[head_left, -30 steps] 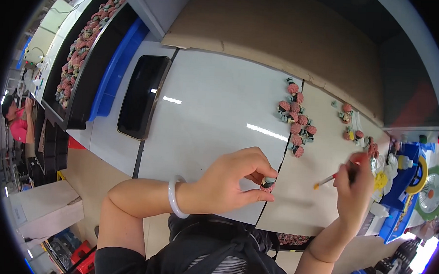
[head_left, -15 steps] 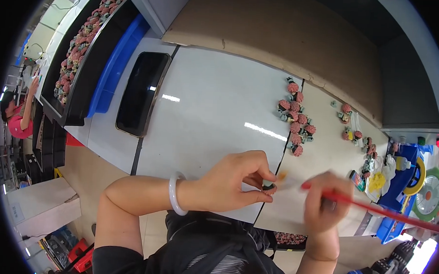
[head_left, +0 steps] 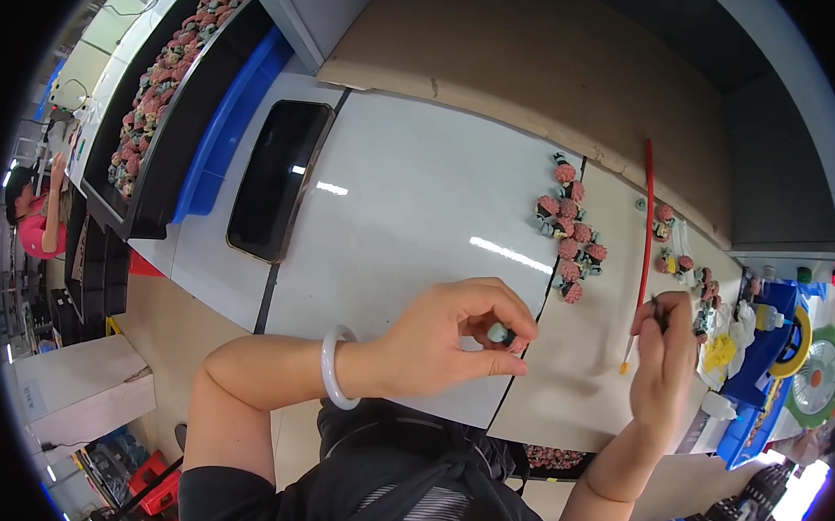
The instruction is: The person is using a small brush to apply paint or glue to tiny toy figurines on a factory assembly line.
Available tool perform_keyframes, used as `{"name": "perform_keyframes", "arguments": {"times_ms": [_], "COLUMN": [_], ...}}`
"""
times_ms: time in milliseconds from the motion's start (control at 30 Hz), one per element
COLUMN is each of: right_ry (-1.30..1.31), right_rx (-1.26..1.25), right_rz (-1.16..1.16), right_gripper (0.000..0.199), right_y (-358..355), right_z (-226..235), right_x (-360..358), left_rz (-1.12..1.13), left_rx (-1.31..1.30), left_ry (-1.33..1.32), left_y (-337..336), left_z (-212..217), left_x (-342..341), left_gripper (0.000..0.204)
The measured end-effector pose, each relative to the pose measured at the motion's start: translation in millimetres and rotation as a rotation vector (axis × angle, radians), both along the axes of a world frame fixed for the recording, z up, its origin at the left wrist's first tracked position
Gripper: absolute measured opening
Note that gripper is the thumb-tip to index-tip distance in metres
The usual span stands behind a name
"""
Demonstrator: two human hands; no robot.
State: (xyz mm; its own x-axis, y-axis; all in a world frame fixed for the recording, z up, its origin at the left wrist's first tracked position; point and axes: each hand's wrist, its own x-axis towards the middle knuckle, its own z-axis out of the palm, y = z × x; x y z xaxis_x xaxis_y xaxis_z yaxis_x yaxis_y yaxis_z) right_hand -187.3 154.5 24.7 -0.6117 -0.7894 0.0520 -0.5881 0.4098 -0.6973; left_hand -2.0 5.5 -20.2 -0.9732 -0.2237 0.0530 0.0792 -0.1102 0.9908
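Left hand (head_left: 437, 341) pinching small pink-green figurine (head_left: 499, 334) between fingertips (head_left: 513, 365); right hand (head_left: 663, 360) holding red brush (head_left: 646, 233).

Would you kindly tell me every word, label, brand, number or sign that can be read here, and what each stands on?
No text can be read.
Pale box at lower left: marks too small and blurred to read.
Phone: dark screen, no lettering visible.
Red-handled brush in the right hand: no lettering can be made out.
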Motion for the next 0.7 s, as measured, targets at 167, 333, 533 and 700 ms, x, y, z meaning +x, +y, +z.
{"name": "perform_keyframes", "arguments": {"times_ms": [167, 333, 533, 700], "right_ry": [-0.092, 0.118, 0.437, 0.395], "right_rx": [-0.146, -0.165, 0.014, 0.099], "right_rz": [0.236, 0.41, 0.43, 0.333], "right_gripper": [0.011, 0.008, 0.031, 0.033], "right_y": [-5, -9, -10, -14], "right_z": [-12, -9, -9, -9], "right_x": [25, 32, 42, 50], "left_rz": [0.062, 0.006, -0.003, 0.026], "left_rx": [0.569, 0.529, 0.561, 0.684], "left_ry": [-0.108, -0.086, -0.2, -0.209], "left_y": [6, 6, 3, 7], "left_z": [13, 8, 4, -8], "left_x": [1, -1, -4, -6], "left_gripper": [0.025, 0.025, 0.021, 0.015]}}
